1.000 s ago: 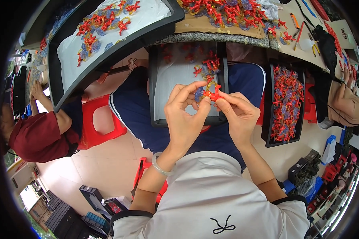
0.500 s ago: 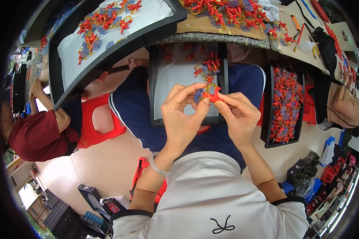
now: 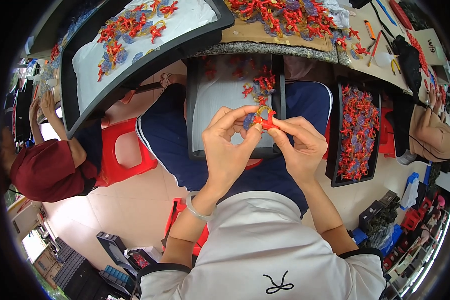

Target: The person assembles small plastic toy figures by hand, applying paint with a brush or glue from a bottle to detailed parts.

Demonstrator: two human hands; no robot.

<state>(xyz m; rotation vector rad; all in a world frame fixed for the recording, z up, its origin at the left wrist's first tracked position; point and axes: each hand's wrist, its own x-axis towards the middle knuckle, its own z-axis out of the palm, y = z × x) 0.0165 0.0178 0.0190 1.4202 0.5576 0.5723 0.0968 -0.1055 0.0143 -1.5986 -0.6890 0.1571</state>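
Note:
Between my two hands is a small plastic piece [image 3: 265, 119] with a red figure, a yellow ring and a translucent blue part. My left hand [image 3: 230, 137] pinches its left side between thumb and fingers. On the other side, the thumb and forefinger of my right hand [image 3: 301, 145] grip the red part. Both hands hover over a black tray [image 3: 191, 117] on my lap, lined with a white sheet. Similar red, yellow and blue pieces [image 3: 262, 84] lie at that tray's far right. My fingers partly cover the held piece.
Left of the lap tray, a larger black tray [image 3: 145, 70] holds more pieces. Another pile [image 3: 285, 17] covers cardboard on the table ahead. At my right stands a black tray full of pieces [image 3: 357, 132]. Co-workers sit left [image 3: 47, 167] and right [image 3: 430, 135]; pliers [image 3: 395, 65] lie at far right.
The held piece has turned slightly, so its yellow ring stands more upright and shows more fully. My hands have barely moved. The left co-worker's hands have shifted.

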